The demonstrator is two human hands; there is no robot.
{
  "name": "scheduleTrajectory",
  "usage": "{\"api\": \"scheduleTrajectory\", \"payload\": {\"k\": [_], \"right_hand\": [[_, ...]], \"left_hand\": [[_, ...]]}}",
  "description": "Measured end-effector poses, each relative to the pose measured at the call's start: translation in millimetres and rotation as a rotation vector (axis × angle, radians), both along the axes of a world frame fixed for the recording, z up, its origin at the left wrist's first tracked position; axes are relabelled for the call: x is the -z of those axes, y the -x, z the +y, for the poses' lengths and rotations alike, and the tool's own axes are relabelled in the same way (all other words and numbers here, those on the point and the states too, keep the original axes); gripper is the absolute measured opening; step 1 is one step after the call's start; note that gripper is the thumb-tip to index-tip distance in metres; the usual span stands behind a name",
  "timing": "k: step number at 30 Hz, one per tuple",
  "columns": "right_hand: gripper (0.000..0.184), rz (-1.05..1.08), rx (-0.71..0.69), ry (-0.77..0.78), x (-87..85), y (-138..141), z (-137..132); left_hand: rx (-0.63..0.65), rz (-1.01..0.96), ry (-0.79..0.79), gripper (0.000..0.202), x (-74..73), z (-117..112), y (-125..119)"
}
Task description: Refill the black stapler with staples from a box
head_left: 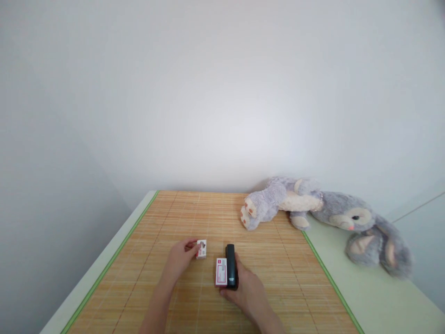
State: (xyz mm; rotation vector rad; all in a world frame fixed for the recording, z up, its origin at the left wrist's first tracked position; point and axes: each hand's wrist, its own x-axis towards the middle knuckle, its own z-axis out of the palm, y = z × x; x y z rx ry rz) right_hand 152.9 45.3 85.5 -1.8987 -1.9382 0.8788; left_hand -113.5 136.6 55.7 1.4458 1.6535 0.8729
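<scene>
My left hand (179, 260) pinches the near-left side of a small white box (202, 248) with red print and a dark picture on top. To its right, my right hand (248, 288) is curled around the right side and near end of a black stapler (231, 265). A larger white box (221, 272) with pink-red edging and a barcode lies along the stapler's left side. My right thumb reaches to the near edge of that box. Whether the thumb presses on the box I cannot tell.
A bamboo mat (167, 222) with green edging covers most of the pale table (385, 301). At the far right a grey plush rabbit (299, 202) lies across the mat's corner and the table. A white wall (222, 93) stands behind.
</scene>
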Motion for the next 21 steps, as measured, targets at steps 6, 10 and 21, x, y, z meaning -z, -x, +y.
{"api": "scheduleTrajectory", "payload": {"k": [6,10,21], "right_hand": [[0.103,-0.015,-0.019,-0.02,-4.1,1,1],[0.096,0.009,-0.035,-0.028,-6.5,0,1],[0.109,0.104,-0.028,0.01,-6.2,-3,2]], "left_hand": [[0.094,-0.035,-0.043,0.045,8.1,-2,-69],[0.111,-0.049,-0.074,0.039,4.6,-8,-80],[-0.097,-0.099,-0.163,0.056,4.3,-50,-92]]}}
